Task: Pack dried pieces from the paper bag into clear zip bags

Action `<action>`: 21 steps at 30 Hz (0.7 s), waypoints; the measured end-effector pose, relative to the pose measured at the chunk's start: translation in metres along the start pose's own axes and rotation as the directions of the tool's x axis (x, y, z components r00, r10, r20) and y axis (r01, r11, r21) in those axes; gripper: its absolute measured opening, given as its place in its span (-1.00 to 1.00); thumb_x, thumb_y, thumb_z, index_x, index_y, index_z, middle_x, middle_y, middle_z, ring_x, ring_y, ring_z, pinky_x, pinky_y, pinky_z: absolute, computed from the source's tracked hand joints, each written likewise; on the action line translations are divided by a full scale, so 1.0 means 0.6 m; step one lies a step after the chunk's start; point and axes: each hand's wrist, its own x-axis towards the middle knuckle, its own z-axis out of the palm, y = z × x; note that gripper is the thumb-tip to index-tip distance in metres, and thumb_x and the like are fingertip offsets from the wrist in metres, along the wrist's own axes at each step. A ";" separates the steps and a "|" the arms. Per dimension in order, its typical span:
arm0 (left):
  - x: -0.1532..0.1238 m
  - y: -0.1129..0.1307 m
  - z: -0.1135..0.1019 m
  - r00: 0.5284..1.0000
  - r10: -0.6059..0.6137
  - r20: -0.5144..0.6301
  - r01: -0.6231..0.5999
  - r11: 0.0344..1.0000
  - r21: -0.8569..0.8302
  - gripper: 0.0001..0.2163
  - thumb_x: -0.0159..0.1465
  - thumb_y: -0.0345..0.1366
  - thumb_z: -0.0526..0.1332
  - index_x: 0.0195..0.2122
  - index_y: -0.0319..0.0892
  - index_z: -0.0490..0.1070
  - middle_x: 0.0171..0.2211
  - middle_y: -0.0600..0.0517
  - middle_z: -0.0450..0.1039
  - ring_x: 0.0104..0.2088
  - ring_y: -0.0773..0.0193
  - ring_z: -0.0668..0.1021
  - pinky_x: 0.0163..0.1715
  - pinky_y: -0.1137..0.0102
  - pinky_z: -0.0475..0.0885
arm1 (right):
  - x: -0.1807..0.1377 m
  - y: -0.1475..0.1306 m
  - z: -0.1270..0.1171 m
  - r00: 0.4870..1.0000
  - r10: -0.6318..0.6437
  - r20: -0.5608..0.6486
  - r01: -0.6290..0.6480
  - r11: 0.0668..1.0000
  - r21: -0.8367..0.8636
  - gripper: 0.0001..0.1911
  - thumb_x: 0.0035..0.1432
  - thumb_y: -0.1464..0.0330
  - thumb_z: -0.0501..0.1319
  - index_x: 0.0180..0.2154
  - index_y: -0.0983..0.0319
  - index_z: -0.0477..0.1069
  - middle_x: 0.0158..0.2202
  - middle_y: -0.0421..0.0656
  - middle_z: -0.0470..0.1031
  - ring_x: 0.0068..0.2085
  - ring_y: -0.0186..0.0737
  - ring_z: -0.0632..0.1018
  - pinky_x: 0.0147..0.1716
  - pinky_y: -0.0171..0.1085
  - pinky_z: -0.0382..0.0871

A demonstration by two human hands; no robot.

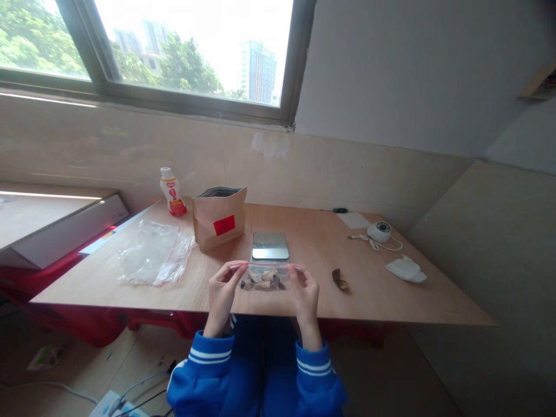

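Note:
Both my hands hold a small clear zip bag (264, 278) with brownish pieces inside, just above the near edge of the wooden table (313, 255). My left hand (220, 295) pinches the bag's left end at the red zip strip. My right hand (306, 298) pinches its right end. Behind the bag lies a small flat scale (270, 245) with a shiny top. A brown paper pouch (219, 217) with a red label stands open behind that.
A pile of clear zip bags (152, 260) lies at the left. A small drink bottle (172, 191) stands at the back left. A loose brown piece (339, 279) lies right of my hands. A white round device (380, 231) with a cable and a crumpled tissue (406, 270) sit at the right.

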 end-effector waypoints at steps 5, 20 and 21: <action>-0.001 0.003 0.004 1.000 -0.007 -0.008 0.007 1.000 0.023 -0.77 0.08 -0.15 0.33 -0.33 -0.19 0.56 -0.35 -0.04 0.59 -0.29 0.17 0.58 -0.26 0.34 0.46 | -0.003 0.000 0.001 1.000 -0.015 -0.023 0.015 1.000 -0.005 -0.66 0.09 0.11 0.26 -0.30 0.27 0.49 -0.26 -0.04 0.60 -0.20 -0.10 0.58 -0.21 -0.19 0.46; -0.002 0.006 0.010 0.995 -0.005 0.100 0.009 0.999 -0.047 -0.77 0.13 -0.13 0.29 -0.31 -0.19 0.48 -0.35 -0.02 0.55 -0.28 0.20 0.58 -0.30 0.39 0.47 | 0.000 -0.002 0.002 1.000 0.030 0.003 -0.030 0.995 0.096 -0.68 0.11 0.15 0.26 -0.20 0.26 0.49 -0.24 -0.07 0.61 -0.15 -0.08 0.59 -0.10 -0.13 0.44; -0.001 0.005 0.010 0.994 0.000 0.113 0.006 0.999 -0.049 -0.77 0.12 -0.14 0.30 -0.30 -0.19 0.48 -0.34 -0.02 0.55 -0.28 0.20 0.58 -0.29 0.39 0.47 | 0.001 -0.002 0.001 0.999 0.035 0.000 -0.035 0.994 0.105 -0.66 0.11 0.16 0.26 -0.16 0.26 0.48 -0.22 -0.07 0.61 -0.14 -0.09 0.59 -0.09 -0.13 0.44</action>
